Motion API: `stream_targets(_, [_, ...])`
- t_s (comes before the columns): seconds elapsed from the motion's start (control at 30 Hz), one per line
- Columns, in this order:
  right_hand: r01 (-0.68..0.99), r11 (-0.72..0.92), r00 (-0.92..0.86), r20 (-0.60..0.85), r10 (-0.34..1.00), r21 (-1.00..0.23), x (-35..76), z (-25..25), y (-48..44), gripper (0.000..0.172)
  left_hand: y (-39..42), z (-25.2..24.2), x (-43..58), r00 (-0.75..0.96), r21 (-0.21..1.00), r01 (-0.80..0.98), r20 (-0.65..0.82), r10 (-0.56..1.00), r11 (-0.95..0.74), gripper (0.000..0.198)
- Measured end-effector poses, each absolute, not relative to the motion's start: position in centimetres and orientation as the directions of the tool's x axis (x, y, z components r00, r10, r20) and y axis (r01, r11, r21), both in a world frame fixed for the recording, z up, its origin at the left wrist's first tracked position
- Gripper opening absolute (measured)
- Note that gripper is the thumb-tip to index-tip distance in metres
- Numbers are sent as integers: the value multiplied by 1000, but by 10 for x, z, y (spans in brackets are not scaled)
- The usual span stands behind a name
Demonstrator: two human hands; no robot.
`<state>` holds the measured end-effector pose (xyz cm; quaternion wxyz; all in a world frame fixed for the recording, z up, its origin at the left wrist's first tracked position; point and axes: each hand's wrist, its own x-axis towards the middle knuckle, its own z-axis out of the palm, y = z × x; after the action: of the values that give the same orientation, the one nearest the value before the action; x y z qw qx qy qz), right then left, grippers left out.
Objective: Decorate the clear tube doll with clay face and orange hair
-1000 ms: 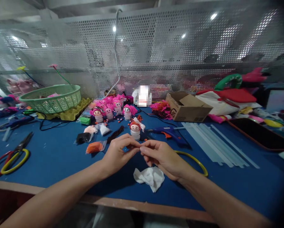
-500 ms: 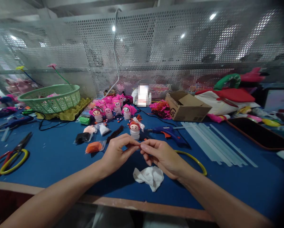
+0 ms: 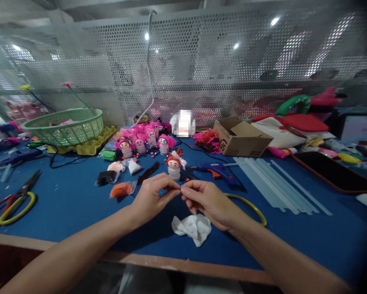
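My left hand and my right hand meet at the fingertips above the blue table. Each is closed in a pinch, thumb against fingers; whatever lies between them is too small to make out. Just beyond the fingertips stands a small doll with red hair, a white bow and a clear ribbed body. Below my hands lies a crumpled white tissue. A blue glue gun rests on its side behind my right hand. Left of the doll are a dark yarn bundle and a bag of orange clay.
Several pink-haired dolls stand at the back. Scissors lie at the left, below a green basket. On the right are glue sticks, a cardboard box and a dark phone. A yellow loop lies by my right wrist.
Both hands keep nearly the same pose, fingertips together. Only a very slight shift of the whole view shows.
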<state>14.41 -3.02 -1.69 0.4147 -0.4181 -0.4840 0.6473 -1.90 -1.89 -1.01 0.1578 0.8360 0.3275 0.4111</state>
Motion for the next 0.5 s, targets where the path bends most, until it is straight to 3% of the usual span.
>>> stream_targets(0.5, [-157, -193, -292, -141, 946, -969, 143, -16, -31, 27, -19, -11, -20, 449, 518, 428, 590, 671, -741, 7])
